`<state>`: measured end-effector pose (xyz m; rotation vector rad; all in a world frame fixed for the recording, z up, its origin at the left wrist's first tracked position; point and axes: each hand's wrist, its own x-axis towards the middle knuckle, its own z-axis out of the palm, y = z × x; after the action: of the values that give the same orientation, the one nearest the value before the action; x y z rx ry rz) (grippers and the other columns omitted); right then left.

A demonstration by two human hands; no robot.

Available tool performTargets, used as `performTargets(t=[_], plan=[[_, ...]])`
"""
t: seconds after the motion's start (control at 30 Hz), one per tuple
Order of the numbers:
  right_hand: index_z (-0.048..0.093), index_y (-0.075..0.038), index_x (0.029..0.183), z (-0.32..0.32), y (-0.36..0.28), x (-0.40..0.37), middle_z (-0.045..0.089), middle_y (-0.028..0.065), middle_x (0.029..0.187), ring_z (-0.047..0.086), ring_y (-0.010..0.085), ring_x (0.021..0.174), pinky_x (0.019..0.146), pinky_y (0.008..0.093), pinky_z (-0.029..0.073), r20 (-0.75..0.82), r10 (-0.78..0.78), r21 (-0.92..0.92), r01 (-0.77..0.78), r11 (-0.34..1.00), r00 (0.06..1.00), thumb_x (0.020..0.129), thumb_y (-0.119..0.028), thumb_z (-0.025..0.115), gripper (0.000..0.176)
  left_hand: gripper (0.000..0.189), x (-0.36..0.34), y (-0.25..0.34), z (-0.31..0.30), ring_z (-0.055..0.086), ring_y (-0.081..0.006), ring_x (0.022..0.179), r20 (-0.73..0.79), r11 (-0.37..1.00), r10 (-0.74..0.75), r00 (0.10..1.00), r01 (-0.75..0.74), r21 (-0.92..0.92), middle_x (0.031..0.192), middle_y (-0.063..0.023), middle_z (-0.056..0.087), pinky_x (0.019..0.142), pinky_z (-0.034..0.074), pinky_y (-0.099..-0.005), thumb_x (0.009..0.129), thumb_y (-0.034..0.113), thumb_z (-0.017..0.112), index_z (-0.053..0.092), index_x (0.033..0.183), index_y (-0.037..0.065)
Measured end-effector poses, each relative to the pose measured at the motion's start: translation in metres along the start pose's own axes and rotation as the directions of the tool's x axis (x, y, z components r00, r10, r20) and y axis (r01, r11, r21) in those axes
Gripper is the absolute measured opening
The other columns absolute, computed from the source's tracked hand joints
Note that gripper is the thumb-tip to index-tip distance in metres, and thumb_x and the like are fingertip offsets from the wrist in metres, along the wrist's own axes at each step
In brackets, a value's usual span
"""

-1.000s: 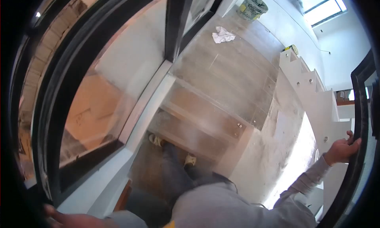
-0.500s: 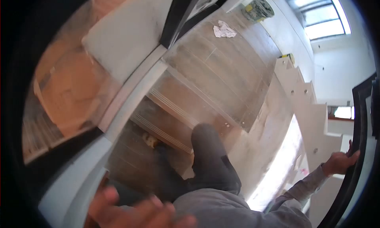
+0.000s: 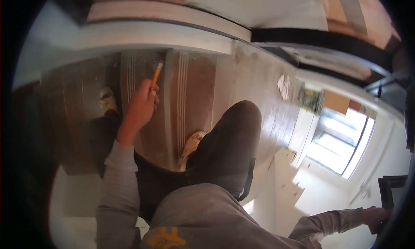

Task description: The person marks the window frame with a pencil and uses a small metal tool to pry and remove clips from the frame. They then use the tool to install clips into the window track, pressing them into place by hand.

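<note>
The left hand (image 3: 140, 105) is raised over the stairs with its fingers pinched together on a yellow wooden pencil (image 3: 156, 74), which points up and slightly right, its tip above the knuckles. The pencil hangs in the air over the brown wooden stair treads with grooved strips (image 3: 179, 97), touching nothing but the hand.

The right hand (image 3: 375, 215) reaches far out at the lower right on a grey sleeve and lies against the lower end of a black frame (image 3: 388, 192). Its fingers are lost in the dark rim of the view, so I cannot tell whether they close on it.

Between the two arms, a bent knee in dark trousers (image 3: 235, 132) covers much of the steps, with a pale shoe (image 3: 192, 143) below it on a tread and a second pale shoe (image 3: 106, 100) just left of the raised wrist.

Further off, a crumpled white cloth (image 3: 283, 85) lies on the wooden floor, near a blurred bucket (image 3: 309, 100). A bright window (image 3: 341, 147) and a white stepped stair side (image 3: 287, 182) stand to the right.
</note>
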<state>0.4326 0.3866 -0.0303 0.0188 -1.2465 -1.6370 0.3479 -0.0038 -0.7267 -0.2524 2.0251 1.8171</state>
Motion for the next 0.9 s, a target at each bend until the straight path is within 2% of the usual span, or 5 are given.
performTargets(t=[0.4, 0.53, 0.6, 0.73, 0.9], plan=[[0.073, -0.004, 0.09, 0.07, -0.098, 0.011, 0.073, 0.0066, 0.087, 0.072, 0.0229, 0.081, 0.073, 0.0331, 0.057, -0.286, 0.556, 0.669, -0.252, 0.699, 0.78, 0.076, -0.032, 0.089, 0.035, 0.022, 0.001, -0.009, 0.003, 0.06, -0.0489, 0.086, -0.481, 0.935, 0.33, 0.812, -0.212, 0.284, 0.09, -0.026, 0.063, 0.071, 0.045, -0.0562, 0.105, 0.023, 0.048, 0.053, 0.101, 0.002], [0.076, -0.001, 0.091, 0.067, -0.154, 0.012, 0.074, 0.0095, 0.087, 0.073, 0.026, 0.083, 0.074, 0.0367, 0.059, -0.238, 0.719, 0.909, -0.111, 0.401, 0.653, 0.071, -0.025, 0.097, 0.037, 0.029, -0.019, 0.051, 0.014, 0.051, -0.0183, 0.068, -0.56, 0.88, 0.397, 0.727, -0.474, 0.009, 0.073, -0.0075, 0.052, 0.065, 0.044, -0.036, 0.106, 0.03, 0.054, 0.054, 0.093, 0.004], [0.075, -0.003, 0.111, 0.065, -0.171, 0.015, 0.074, 0.0148, 0.112, 0.073, 0.0311, 0.098, 0.091, 0.044, 0.06, -0.296, 0.641, 0.788, -0.199, 0.583, 0.708, 0.07, -0.021, 0.095, 0.049, 0.028, -0.041, 0.101, 0.017, 0.05, -0.0149, 0.068, -0.556, 0.887, 0.339, 0.759, -0.455, -0.081, 0.074, -0.0016, 0.053, 0.064, 0.042, -0.0335, 0.106, 0.027, 0.054, 0.056, 0.091, 0.004], [0.071, -0.003, 0.121, 0.072, -0.19, 0.023, 0.067, 0.0204, 0.127, 0.069, 0.0389, 0.111, 0.099, 0.0467, 0.055, -0.175, 0.752, 0.929, -0.147, 0.34, 0.636, 0.07, -0.009, 0.091, 0.055, 0.028, -0.093, 0.211, 0.019, 0.049, -0.0128, 0.071, -0.478, 0.758, 0.407, 0.778, -0.58, -0.298, 0.076, 0.001, 0.052, 0.065, 0.042, -0.0314, 0.107, 0.028, 0.054, 0.06, 0.095, 0.003], [0.066, -0.002, 0.125, 0.068, -0.175, 0.017, 0.065, 0.0174, 0.13, 0.067, 0.038, 0.116, 0.098, 0.043, 0.054, -0.085, 0.657, 0.95, -0.137, 0.279, 0.749, 0.061, -0.003, 0.091, 0.068, 0.04, -0.157, 0.331, 0.011, 0.053, -0.0144, 0.069, -0.528, 0.453, 0.807, 0.264, -0.851, 0.267, 0.077, -0.0054, 0.059, 0.066, 0.045, -0.0281, 0.106, 0.039, 0.057, 0.064, 0.092, 0.002]])
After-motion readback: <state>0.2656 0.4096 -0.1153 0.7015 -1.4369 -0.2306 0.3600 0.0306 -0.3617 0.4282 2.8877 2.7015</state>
